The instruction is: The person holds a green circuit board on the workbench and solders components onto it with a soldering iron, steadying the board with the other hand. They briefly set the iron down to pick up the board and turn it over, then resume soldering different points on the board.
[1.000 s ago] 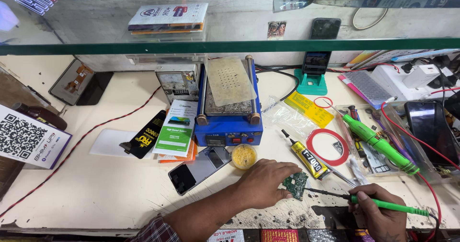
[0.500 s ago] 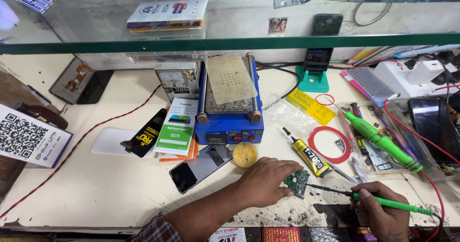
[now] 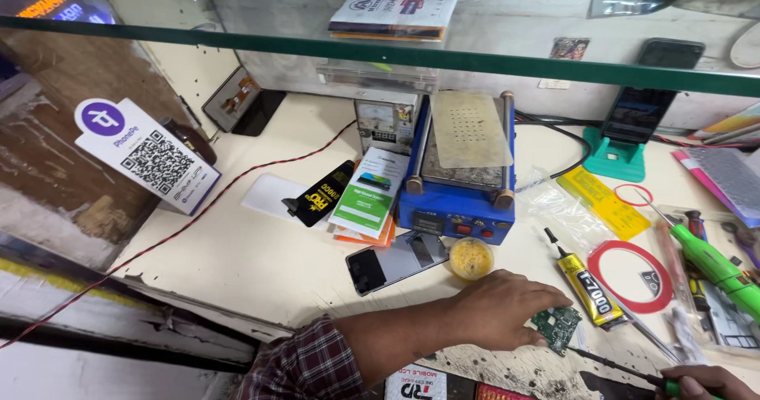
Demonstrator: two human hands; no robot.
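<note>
My left hand point(image 3: 499, 311) reaches in from the bottom edge and pins a small green circuit board point(image 3: 557, 327) to the worn bench top with its fingertips. Only part of my right hand point(image 3: 707, 382) shows at the bottom right corner, closed around the green handle of a soldering iron point(image 3: 613, 366). The iron's thin dark shaft points left and ends close to the board's lower edge. A small round tin of yellow paste point(image 3: 471, 257) sits just above my left hand.
A blue heating station point(image 3: 463, 182) stands at centre back, with a dark phone point(image 3: 392, 263) lying in front of it. A glue tube point(image 3: 580, 287), a red tape ring point(image 3: 629, 276) and a green tool point(image 3: 712, 267) lie to the right. A glass shelf point(image 3: 237, 42) runs overhead.
The view has swung left and closer, showing more of the left bench and its code sign. Both hands stay at the circuit board, with the iron's tip still beside it.
</note>
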